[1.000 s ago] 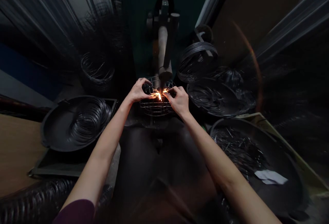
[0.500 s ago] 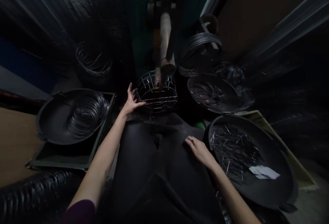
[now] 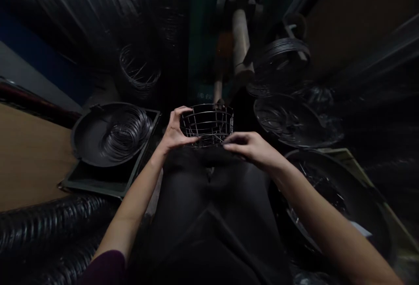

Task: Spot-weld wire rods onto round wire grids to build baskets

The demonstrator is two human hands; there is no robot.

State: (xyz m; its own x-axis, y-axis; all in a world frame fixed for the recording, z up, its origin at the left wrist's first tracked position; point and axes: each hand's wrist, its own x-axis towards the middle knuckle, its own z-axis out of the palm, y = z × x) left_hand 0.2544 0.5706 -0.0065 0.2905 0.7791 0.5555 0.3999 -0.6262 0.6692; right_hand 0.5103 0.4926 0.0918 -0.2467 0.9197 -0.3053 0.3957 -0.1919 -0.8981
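A round basket of thin metal wire [image 3: 209, 121] is held over my lap, its crossing wires forming an open grid. My left hand [image 3: 175, 132] grips its left side, thumb along the near edge and fingers around the far side. At the near right edge of the basket, my right hand [image 3: 245, 145] has its thumb and fingers pinched together. Whatever lies between those fingertips is too dark and small to make out. Just behind the basket stands a machine with a pale cylindrical arm [image 3: 240, 36], and a thinner rod [image 3: 218, 90] ends close to the rim.
On the left, a black pan [image 3: 87, 139] holds coiled wire rings [image 3: 127, 130] on a green crate [image 3: 98, 184]. To the right, a large pan [image 3: 366, 202] contains short wire pieces, with another wire-filled pan [image 3: 307, 132] behind it. Wire coils [image 3: 281, 56] sit beside the machine.
My right hand has risen from above my lap to the basket's near right edge. The basket has tilted and come away from the machine arm. The whole view has shifted.
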